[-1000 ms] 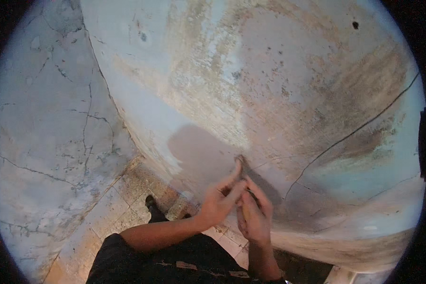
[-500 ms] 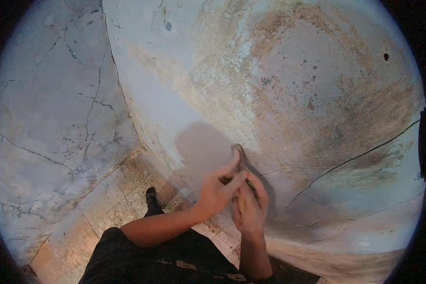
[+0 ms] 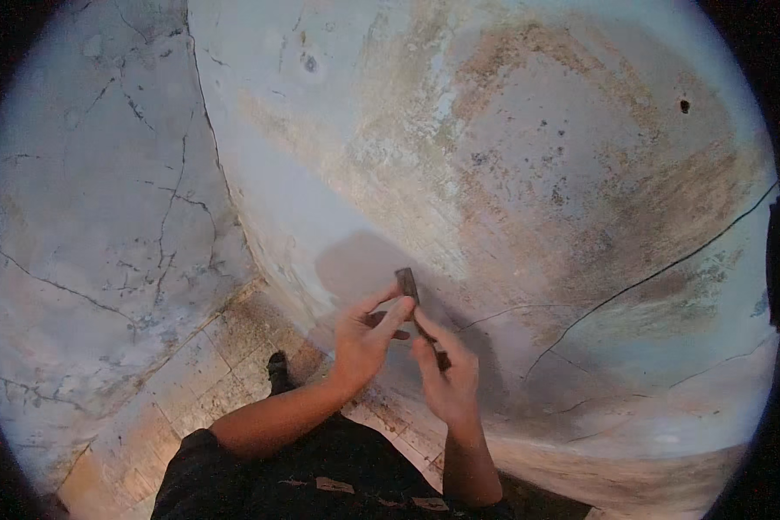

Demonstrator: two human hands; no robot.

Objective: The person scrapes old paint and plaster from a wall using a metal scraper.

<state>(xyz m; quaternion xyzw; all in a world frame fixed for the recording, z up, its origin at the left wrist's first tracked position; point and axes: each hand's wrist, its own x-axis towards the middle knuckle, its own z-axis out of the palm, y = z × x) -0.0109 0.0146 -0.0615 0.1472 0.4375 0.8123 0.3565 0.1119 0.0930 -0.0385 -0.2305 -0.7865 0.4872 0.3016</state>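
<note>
Walls (image 3: pixel 347 182), stained and cracked, meet a tiled floor (image 3: pixel 238 334) beyond both hands (image 3: pixel 360 348) gripping a slim dark bar (image 3: pixel 406 283).

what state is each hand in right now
Left hand: closed, pinching a dark, narrow tool near its upper end.
Right hand: closed on the same tool, lower down.

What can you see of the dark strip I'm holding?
The strip is narrow and dull greyish brown, squared at its upper end; its material is unclear. It slants from upper left to lower right before the wall. The left hand pinches it near the top, the right hand lower down. They hide part of it; wall contact is unclear.
</note>
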